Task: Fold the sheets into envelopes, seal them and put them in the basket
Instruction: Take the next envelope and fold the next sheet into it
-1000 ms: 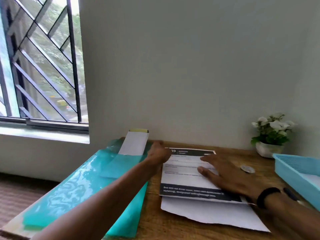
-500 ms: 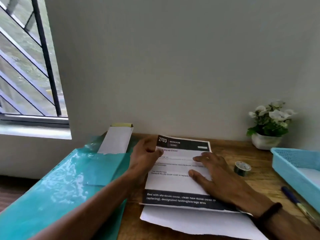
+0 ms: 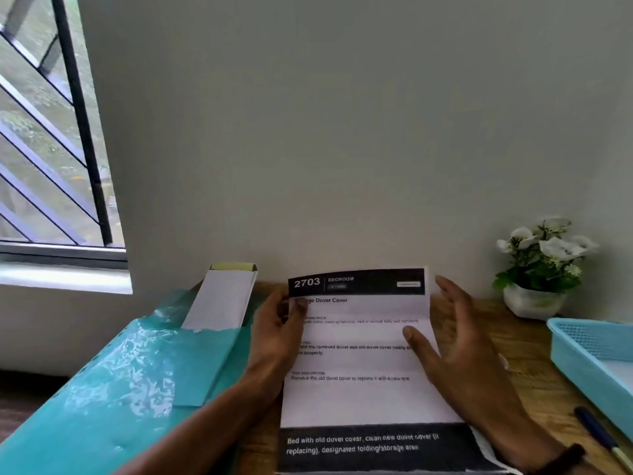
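Sheet (image 3: 359,354): light, floppy, creases easily; best held at its side edges.
Left hand (image 3: 277,334): pinches the sheet's upper left edge.
Right hand (image 3: 455,351): fingers spread and relaxed at the right edge.

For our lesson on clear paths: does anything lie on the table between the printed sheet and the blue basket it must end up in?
Nothing visible blocks the way. The printed sheet, gripped by the left hand, and the blue basket have bare table between them; the open right hand lies at the sheet's right edge. A pen lies nearer the camera.

"2703 BEDROOM" and "Duvet Cover" atop the printed sheet (image 3: 359,354), duvet-replacement instructions below
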